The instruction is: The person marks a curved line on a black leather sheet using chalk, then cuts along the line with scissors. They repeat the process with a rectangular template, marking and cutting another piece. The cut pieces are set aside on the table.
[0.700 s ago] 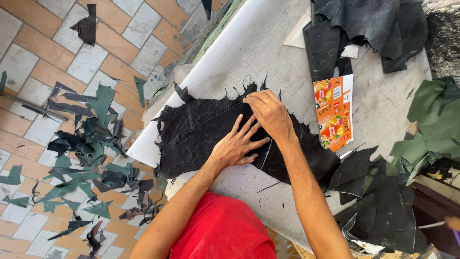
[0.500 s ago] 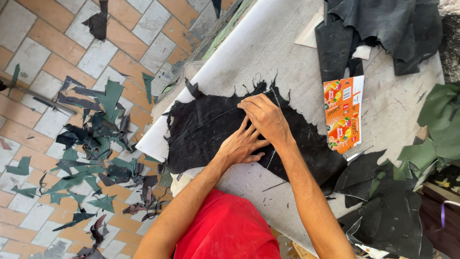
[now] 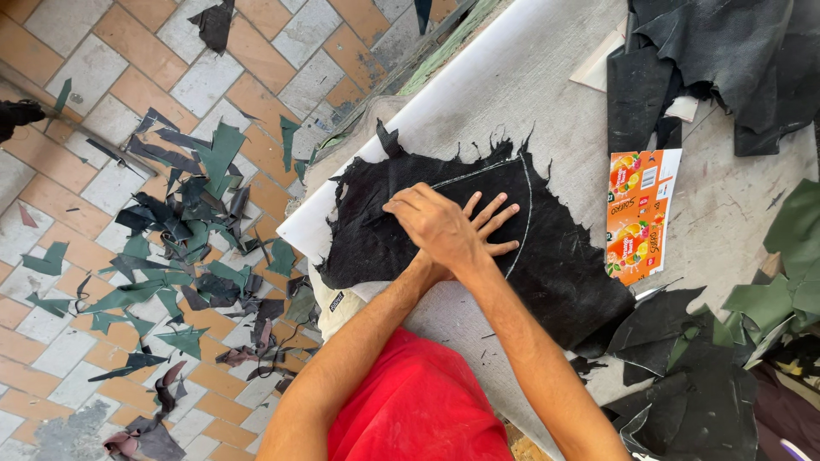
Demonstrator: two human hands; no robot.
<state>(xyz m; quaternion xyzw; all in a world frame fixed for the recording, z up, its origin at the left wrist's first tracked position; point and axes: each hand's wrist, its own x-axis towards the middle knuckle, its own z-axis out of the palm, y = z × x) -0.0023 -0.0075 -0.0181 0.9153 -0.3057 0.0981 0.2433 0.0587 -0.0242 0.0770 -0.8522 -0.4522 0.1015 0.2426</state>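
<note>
- A ragged-edged piece of black leather [image 3: 444, 230] lies flat on the grey worktable [image 3: 547, 77], near the table's edge at 9 o'clock, with a thin curved chalk-like line [image 3: 528, 205] drawn across its upper right part.
- The left hand [image 3: 491, 226] lies flat on the leather with fingers spread, pointing toward 2 o'clock; it presses down and pinches nothing.
- The right hand [image 3: 436, 226] crosses over the left, palm down, its fingers close together and pointing toward 9 o'clock; it rests on the leather and on the back of the left hand, gripping nothing.
- At 3 o'clock from the hands, just beside the leather's edge, lies a flattened orange carton card with fruit pictures [image 3: 641, 213].
- At 1 o'clock a heap of dark leather sheets [image 3: 709, 60] lies on the table; at 4 o'clock more black and green offcuts [image 3: 709, 358] pile up.
- At 9 o'clock, down on the orange and grey tiled floor [image 3: 77, 51], lie scattered green and black leather scraps [image 3: 179, 248].
- The person's red garment [image 3: 418, 410] shows at 6 o'clock.
</note>
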